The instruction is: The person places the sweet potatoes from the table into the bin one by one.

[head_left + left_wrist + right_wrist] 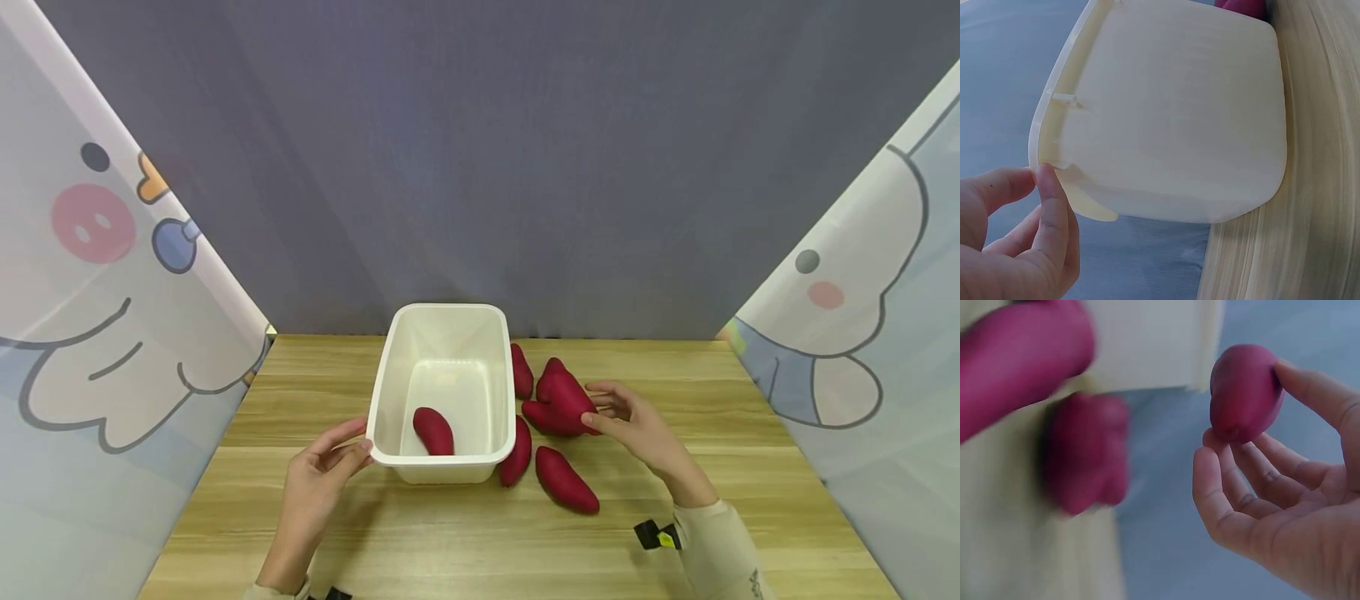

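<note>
A white plastic bin [431, 461] stands on the table with one dark red sweet potato [433, 429] lying inside it. My left hand [313, 483] pinches the bin's left front corner at the rim, thumb and fingers on either side, as the left wrist view also shows. In my right hand [647, 432], thumb and fingertips grip another sweet potato [1244, 394], raised above the others to the bin's right. Partly covered by it in the head view is a sweet potato [542, 417]. Beside the bin's right wall lies one more sweet potato [516, 454].
Nearer the front edge on the right, a sweet potato [567, 482] rests on the wood-grain table [442, 550]. Another sweet potato [522, 372] lies by the bin's far right side. A grey curtain [480, 167] closes off the back, and printed cartoon panels [90, 333] flank both sides.
</note>
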A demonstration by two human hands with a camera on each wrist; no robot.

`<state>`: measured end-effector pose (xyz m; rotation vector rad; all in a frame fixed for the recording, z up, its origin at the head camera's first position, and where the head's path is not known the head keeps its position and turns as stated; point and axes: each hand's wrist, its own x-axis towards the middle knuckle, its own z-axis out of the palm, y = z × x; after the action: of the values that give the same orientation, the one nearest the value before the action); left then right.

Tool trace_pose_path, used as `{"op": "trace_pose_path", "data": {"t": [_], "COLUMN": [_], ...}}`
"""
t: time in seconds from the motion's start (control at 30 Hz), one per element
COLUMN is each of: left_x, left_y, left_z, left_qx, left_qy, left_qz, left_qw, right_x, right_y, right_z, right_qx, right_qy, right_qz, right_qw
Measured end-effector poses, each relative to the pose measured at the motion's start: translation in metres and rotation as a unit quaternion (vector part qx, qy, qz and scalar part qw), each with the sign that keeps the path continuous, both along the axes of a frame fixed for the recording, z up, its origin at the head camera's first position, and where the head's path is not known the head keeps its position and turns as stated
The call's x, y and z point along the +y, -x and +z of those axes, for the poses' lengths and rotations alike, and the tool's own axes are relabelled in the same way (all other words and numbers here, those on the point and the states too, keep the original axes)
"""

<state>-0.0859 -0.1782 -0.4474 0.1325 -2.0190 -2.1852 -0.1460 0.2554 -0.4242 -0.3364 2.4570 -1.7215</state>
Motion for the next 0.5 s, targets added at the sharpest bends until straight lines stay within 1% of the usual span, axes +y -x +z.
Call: {"op": "trace_pose_path", "data": {"t": [0.1, 0.2, 0.33, 0.43, 0.5], "left_x": [0.0, 0.0, -0.001, -0.001, -0.001], "left_y": [0.0, -0.001, -0.001, 0.0, 0.0], "left_z": [0.0, 0.0, 0.0, -0.001, -0.001], "left_qx": [-0.005, -0.005, -0.001, -0.001, -0.002], "left_qy": [0.003, 0.0, -0.001, 0.002, 0.001], "left_qz": [0.001, 0.0, -0.001, -0.001, -0.001], "left_qw": [1.0, 1.0, 1.0, 1.0, 1.0], "right_x": [-0.015, -0.035, -0.068, -0.096, -0.115], "right_y": [0.018, 0.036, 0.059, 0.075, 0.085], "right_z": [0.02, 0.043, 0.071, 0.086, 0.092], "right_qx": [0.016, 0.027, 0.027, 0.02, 0.013], "right_qy": [0.008, -0.003, -0.012, -0.015, -0.026], "right_qz": [0.007, 0.012, 0.021, 0.031, 0.034], "right_qw": [0.9998, 0.9996, 0.9993, 0.9992, 0.999]}}
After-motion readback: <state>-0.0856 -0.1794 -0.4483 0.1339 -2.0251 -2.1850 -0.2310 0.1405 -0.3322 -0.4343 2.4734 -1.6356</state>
